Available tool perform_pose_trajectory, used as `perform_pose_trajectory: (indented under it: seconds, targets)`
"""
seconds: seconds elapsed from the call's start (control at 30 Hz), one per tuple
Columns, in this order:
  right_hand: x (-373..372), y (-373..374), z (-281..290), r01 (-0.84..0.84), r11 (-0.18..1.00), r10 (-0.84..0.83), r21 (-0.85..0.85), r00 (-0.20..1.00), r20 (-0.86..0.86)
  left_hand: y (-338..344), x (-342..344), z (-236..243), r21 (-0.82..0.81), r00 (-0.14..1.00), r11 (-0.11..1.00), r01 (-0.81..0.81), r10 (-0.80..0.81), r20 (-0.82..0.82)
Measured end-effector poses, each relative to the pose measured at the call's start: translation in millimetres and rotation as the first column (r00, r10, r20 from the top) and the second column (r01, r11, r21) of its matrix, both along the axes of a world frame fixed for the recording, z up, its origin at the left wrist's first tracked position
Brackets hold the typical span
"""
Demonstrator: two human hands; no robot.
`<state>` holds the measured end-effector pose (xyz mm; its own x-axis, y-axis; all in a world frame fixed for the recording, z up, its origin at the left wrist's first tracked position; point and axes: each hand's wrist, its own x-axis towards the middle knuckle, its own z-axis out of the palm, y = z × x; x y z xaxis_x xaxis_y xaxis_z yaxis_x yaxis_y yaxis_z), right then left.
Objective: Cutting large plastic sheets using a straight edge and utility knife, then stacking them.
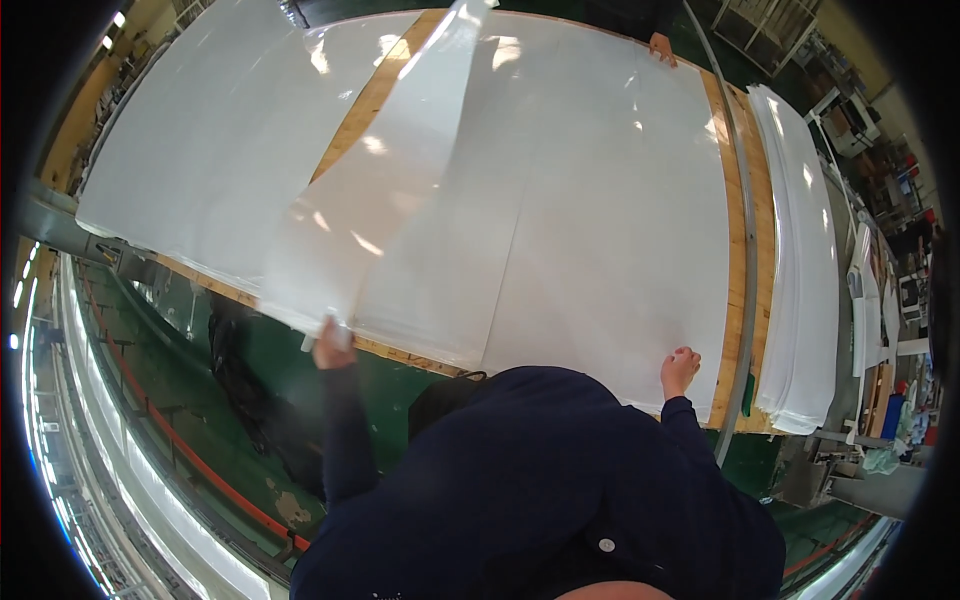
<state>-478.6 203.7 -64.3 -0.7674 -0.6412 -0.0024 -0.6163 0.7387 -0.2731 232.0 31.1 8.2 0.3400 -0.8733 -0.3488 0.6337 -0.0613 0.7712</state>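
Note:
My left hand point(333, 346) grips the lower end of a thin translucent sheet point(390, 200), which is lifted and curled in a long band across the wooden board and the white sheets. My right hand point(680, 368), fingers curled, is over the lower right of the wide white sheet stack point(600, 200); whether it holds anything I cannot make out. Another white stack point(200, 130) lies to the left, with bare wood point(355, 125) showing between the two.
A co-worker's hand point(662, 50) rests at the far edge. A grey bar point(746, 230) crosses the right side, beside another white stack point(800, 260). Green flooring point(250, 370) and a red rail point(180, 430) show at lower left. Cluttered shelving point(890, 330) stands at far right.

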Motion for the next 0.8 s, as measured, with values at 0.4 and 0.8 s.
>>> perform_pose_trajectory:
  seconds: [0.4,0.8]
  targets:
    - [0,-1,2,-0.011,1.000,0.011,0.005,1.000,-0.006,9,-123,-114,0.871,0.265,0.453,0.192,-0.878,0.398]
    - [15,-7,7,-0.224,0.971,0.212,-0.085,0.969,-0.126,-13,-131,-159,0.861,0.839,0.503,-0.069,-0.438,0.323]
